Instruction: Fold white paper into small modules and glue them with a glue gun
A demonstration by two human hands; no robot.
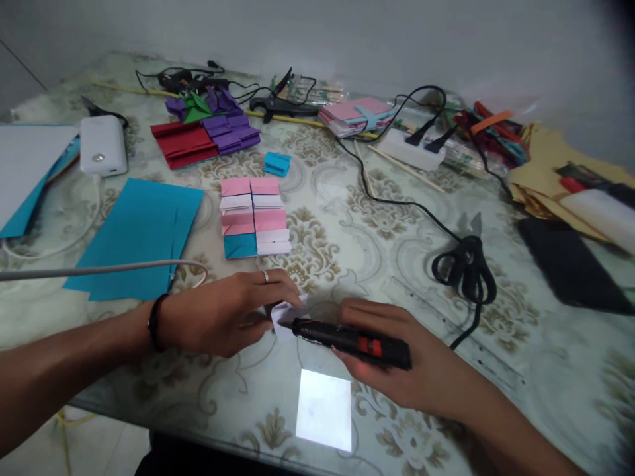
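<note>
Nearest us, our right hand [397, 363] is closed around a black glue pen [352, 338] with a red switch, its tip touching a small folded white paper [290, 311]. Our left hand [223, 311] pins that paper flat, fingers curled over it. It looks light, thin, easily creased; edges seem safest. Beyond lie pink-and-white folded strips [254, 215], then black scissors [466, 264] on the patterned table [377, 218].

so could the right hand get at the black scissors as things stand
Probably not at once: the right hand is full with a black glue pen. The path to the black scissors looks free, apart from a black cable.
</note>
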